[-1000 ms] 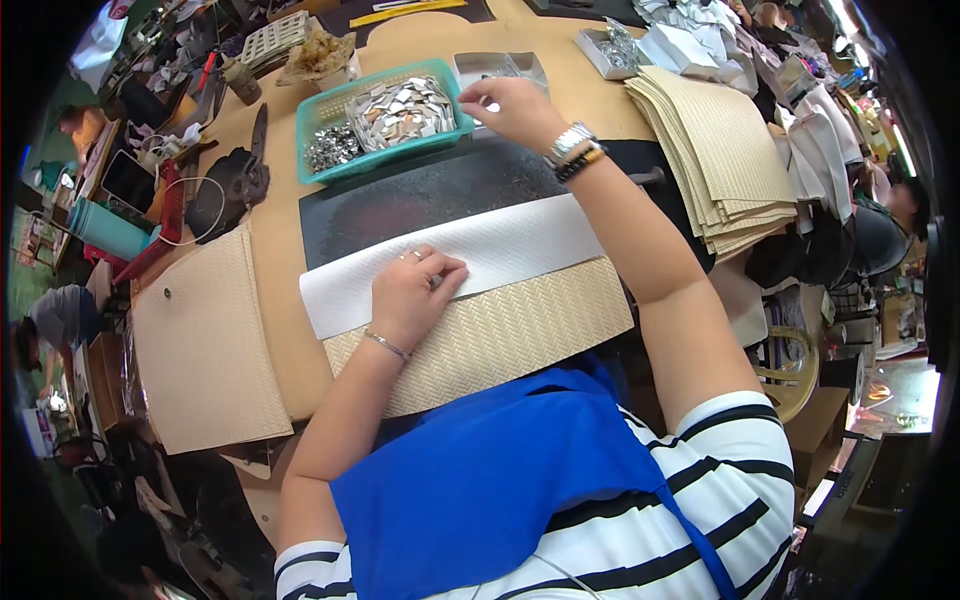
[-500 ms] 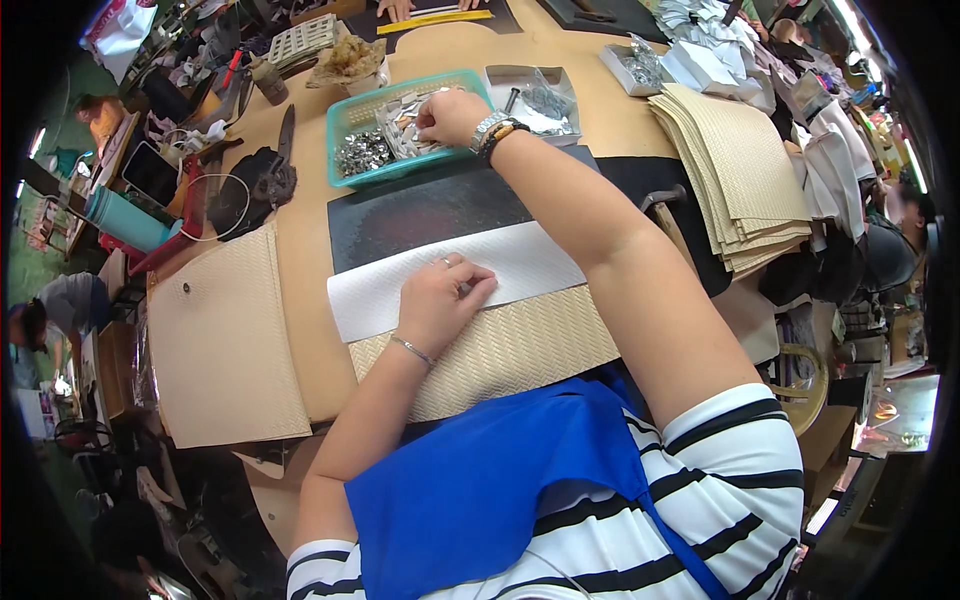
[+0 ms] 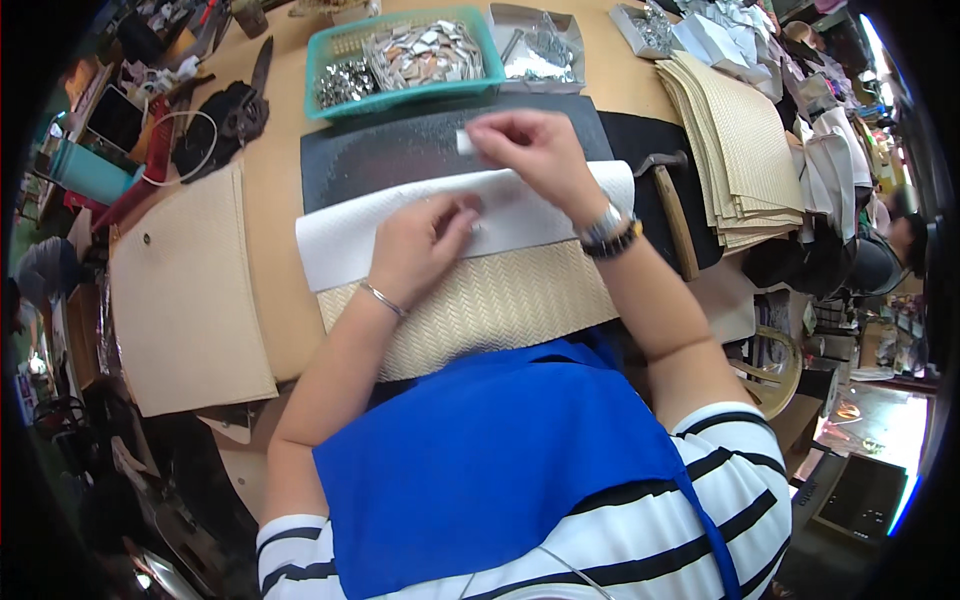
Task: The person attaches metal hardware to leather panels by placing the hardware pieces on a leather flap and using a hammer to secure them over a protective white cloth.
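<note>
My right hand (image 3: 535,150) pinches a small white piece (image 3: 464,142) above the dark work board (image 3: 345,165). My left hand (image 3: 418,240) is over a folded woven sheet, its thumb and fingers closed together; a tiny glint shows at the fingertips, too small to name. White backing (image 3: 340,240) faces up on the folded part of the sheet, and the gold herringbone side (image 3: 480,300) lies nearer me. Beyond the board, a teal basket (image 3: 400,102) holds shiny metal fittings (image 3: 345,84) and a heap of small pale pieces (image 3: 425,52).
A hammer (image 3: 672,215) lies on black material at the right, beside stacked gold woven sheets (image 3: 735,150). A beige panel (image 3: 190,300) with a small metal fitting covers the left side. A cardboard box (image 3: 540,80) of bagged hardware adjoins the basket.
My right hand has come out of the basket toward me, carrying a small white piece to above the board and sheet. My left hand stays at the sheet. The head view has tilted nearer.
</note>
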The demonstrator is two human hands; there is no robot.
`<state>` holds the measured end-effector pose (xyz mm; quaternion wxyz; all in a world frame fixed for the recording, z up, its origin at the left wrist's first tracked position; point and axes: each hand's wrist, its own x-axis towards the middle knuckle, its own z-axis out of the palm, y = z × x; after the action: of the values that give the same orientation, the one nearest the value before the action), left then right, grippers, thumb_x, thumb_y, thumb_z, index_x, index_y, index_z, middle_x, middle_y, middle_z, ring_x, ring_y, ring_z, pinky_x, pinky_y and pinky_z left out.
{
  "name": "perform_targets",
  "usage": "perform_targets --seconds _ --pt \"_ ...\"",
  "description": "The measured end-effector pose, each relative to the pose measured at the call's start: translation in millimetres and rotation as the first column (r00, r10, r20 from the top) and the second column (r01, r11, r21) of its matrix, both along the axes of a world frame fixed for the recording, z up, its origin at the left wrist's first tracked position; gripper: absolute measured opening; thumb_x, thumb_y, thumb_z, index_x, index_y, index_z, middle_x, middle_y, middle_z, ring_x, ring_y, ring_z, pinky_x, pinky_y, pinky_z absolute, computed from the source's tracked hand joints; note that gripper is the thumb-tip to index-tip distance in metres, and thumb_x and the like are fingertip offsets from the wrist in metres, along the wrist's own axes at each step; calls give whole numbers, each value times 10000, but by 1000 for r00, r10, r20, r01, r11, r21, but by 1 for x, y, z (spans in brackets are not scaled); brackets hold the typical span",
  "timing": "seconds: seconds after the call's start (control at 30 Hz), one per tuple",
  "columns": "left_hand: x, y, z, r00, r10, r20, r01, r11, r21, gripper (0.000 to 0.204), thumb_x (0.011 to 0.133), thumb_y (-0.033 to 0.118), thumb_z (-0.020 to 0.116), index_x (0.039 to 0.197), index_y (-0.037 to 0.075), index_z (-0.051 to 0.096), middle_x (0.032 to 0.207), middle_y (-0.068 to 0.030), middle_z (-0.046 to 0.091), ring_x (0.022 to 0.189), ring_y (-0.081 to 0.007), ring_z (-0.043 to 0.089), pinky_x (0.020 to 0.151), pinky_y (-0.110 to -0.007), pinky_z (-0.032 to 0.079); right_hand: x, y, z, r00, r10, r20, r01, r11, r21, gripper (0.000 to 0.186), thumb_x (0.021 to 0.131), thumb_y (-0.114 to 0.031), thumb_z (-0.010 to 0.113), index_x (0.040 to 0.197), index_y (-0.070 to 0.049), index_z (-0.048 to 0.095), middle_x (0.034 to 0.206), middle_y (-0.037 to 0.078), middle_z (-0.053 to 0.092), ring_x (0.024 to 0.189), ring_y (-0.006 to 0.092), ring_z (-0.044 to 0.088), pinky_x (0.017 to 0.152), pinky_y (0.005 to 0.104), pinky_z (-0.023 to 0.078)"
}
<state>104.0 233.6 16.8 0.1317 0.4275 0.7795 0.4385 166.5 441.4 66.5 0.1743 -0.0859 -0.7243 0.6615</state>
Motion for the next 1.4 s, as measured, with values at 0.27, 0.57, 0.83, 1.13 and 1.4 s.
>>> perform_targets --seconds 0.27,0.57,0.83,1.13,1.4 --pt "-5 3 -4 843 -107 527 -34 967 251 384 1076 89 587 1458 50 568 1085 -25 717 1010 -63 629 914 -234 495 62 -19 -45 984 60 165 -19 970 -241 258 947 -95 802 1158 -11 680 966 42 763 850 68 710 729 219 568" --pt "-9 4 -7 869 -79 488 -33 976 217 368 985 77 746 1343 65 659 1023 12 695 919 -34 618 801 -197 490 61 -19 -48 988 98 119 -91 994 -60 265 940 -90 809 1157 -11 679 998 43 748 896 73 700 765 225 570" --pt "-8 5 -10 871 -83 484 -34 973 228 323 967 75 749 1281 74 674 974 30 678 858 -19 582 742 -183 455 60 -16 -52 993 97 64 -85 982 -171 230 951 -63 782 1128 -21 641 972 30 717 879 70 677 752 225 558" --pt "-3 3 -7 941 -2 339 -28 996 84 242 875 119 743 1112 91 699 837 74 672 657 -8 449 600 -197 391 59 -17 -51 990 71 125 -71 997 -1 246 933 -89 802 1109 -46 637 962 -5 703 864 48 657 737 217 548" --pt "-1 5 -7 974 34 223 -43 998 39 256 863 146 749 1111 104 702 799 66 691 615 -24 465 576 -222 412 58 -23 -47 993 23 119 -37 993 110 183 888 -78 786 1006 -22 658 858 8 678 784 69 638 707 245 557"
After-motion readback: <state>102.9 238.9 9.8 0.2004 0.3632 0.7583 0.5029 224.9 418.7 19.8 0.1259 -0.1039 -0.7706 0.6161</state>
